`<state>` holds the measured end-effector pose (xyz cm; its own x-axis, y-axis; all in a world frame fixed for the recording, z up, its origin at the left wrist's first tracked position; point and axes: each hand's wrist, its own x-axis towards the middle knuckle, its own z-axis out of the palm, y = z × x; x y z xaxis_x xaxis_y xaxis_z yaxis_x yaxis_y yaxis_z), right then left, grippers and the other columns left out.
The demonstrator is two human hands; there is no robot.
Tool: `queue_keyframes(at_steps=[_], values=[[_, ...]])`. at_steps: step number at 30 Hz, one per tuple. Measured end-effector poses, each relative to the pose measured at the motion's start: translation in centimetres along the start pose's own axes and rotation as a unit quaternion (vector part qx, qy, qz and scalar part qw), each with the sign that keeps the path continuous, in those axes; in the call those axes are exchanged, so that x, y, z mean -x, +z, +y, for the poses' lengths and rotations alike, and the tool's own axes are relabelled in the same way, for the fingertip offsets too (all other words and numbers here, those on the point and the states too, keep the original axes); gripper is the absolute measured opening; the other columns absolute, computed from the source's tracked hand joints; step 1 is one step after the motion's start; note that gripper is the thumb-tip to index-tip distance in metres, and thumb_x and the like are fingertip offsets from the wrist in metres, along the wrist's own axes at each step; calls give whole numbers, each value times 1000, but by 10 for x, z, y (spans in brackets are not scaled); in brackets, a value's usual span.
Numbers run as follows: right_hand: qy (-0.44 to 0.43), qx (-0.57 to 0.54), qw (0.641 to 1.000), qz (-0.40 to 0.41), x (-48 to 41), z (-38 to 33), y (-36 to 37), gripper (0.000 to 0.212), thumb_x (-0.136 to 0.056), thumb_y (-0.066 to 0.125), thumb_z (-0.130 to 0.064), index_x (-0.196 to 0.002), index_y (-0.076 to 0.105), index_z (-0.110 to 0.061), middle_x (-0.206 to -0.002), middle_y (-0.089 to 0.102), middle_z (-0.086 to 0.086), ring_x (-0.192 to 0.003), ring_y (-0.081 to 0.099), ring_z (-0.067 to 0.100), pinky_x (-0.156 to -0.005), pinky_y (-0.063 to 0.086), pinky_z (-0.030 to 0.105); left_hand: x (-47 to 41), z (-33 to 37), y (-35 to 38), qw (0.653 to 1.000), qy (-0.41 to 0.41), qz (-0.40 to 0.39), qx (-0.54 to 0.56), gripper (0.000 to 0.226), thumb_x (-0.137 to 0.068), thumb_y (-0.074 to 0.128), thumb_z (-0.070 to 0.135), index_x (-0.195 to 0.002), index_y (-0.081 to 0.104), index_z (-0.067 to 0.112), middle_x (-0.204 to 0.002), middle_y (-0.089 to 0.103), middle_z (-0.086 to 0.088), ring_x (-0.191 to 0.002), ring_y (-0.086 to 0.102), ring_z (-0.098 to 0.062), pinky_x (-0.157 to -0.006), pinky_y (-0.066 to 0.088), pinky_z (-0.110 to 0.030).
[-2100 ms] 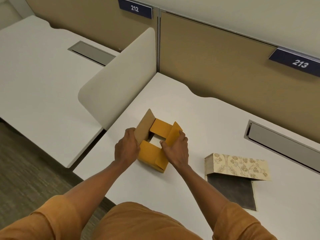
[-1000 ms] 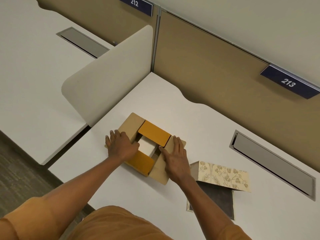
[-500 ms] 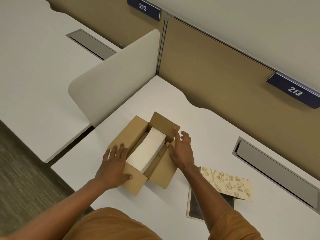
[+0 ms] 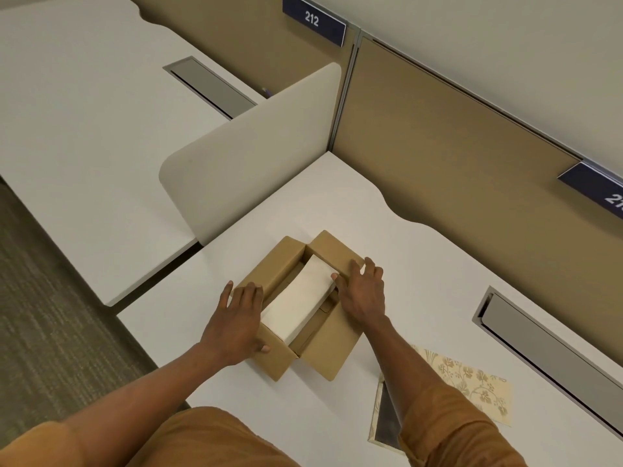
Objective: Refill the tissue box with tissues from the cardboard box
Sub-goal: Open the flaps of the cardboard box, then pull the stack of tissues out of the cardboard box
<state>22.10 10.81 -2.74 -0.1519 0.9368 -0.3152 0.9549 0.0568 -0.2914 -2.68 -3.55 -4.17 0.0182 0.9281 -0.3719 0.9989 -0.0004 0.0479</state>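
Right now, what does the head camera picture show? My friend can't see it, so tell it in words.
A person's left hand and right hand rest on the spread flaps of an open cardboard box holding a white stack of tissues, on a white desk. A floral tissue box lies nearby, to the right.

Cardboard box (image 4: 332, 353) at centre of tabletop (image 4: 421, 264), tissues (image 4: 298, 303) inside; left hand (image 4: 236, 323) on its left flap, right hand (image 4: 362, 293) on its right flap. Tissue box (image 4: 472, 389) lies to the right, nearer the person.
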Motion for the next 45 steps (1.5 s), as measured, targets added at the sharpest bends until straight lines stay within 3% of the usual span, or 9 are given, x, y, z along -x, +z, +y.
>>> queue_keyframes(at_steps=[3, 14, 19, 26, 29, 33, 37, 40, 45], values=[[-16, 14, 1000, -9, 0, 0, 8, 64, -111, 38, -53, -158, 41, -11, -174, 30, 9, -156, 29, 35, -123, 36, 52, -3, -1, 1, 1000, -2, 3, 5, 130, -76, 73, 82, -165, 13, 9, -172, 28, -14, -163, 24, -33, -136, 3, -56], [-33, -11, 999, -18, 4, 4, 24, 62, -112, 40, -48, -160, 35, -9, -168, 39, 11, -154, 38, 31, -125, 33, 47, -4, 3, 12, 999, -3, 8, 36, 126, -87, 68, 73, -168, -1, 4, -178, 15, -16, -166, 16, -32, -136, 16, -47], [-18, -19, 1000, -11, 10, -4, 22, 78, -110, 46, -51, -167, 22, -4, -177, 22, 16, -166, 16, 34, -136, 16, 47, -5, 0, 10, 999, 5, 11, 40, 131, -84, 71, 74, -168, -1, 4, -178, 14, -18, -166, 15, -35, -135, 15, -47], [11, -43, 998, 34, 45, -39, 34, 87, -107, 53, -49, -169, 16, -1, -180, 8, 18, -168, 6, 33, -138, 8, 42, 0, 1, 8, 998, 2, -7, 67, 130, -87, 71, 70, -168, -9, 9, -181, -1, -17, -169, -1, -36, -138, 8, -49], [35, -95, 995, 19, 60, -58, 45, 89, -107, 55, -48, -170, 12, -2, -180, 5, 18, -168, 5, 35, -137, 15, 43, 2, 4, 5, 998, 5, -15, 57, 127, -89, 68, 72, -168, -9, 9, -181, -2, -17, -168, -1, -37, -138, 6, -51], [105, -227, 968, -20, 62, -78, 57, 98, -104, 64, -44, -170, 7, 0, -178, 17, 18, -163, 24, 36, -130, 31, 42, 1, 3, 5, 999, 2, -19, 40, 128, -88, 66, 75, -169, -9, 10, -181, -2, -17, -168, -1, -37, -137, 2, -54], [243, -388, 886, -81, 47, -89, 63, 91, -99, 73, -40, -163, 20, -2, -159, 48, 16, -143, 54, 36, -118, 50, 49, -1, 1, 6, 1000, 2, -22, 16, 129, -86, 61, 82, -169, -9, 11, -181, 0, -16, -169, 1, -36, -136, 0, -59], [292, -441, 842, -108, 40, -90, 66, 80, -99, 71, -38, -156, 27, -1, -148, 55, 16, -132, 60, 34, -111, 55, 50, -3, 0, 5, 1000, 0, -27, 2, 133, -83, 61, 85, -168, -7, 9, -181, 1, -17, -169, 2, -36, -135, -4, -60], [307, -398, 857, -109, 28, -93, 73, 94, -101, 65, -45, -161, 14, 7, -158, 48, 22, -142, 53, 37, -114, 51, 46, -6, 2, 4, 999, -2, -33, -18, 134, -83, 62, 84, -168, -6, 6, -180, 4, -21, -168, 4, -39, -134, -7, -62]])
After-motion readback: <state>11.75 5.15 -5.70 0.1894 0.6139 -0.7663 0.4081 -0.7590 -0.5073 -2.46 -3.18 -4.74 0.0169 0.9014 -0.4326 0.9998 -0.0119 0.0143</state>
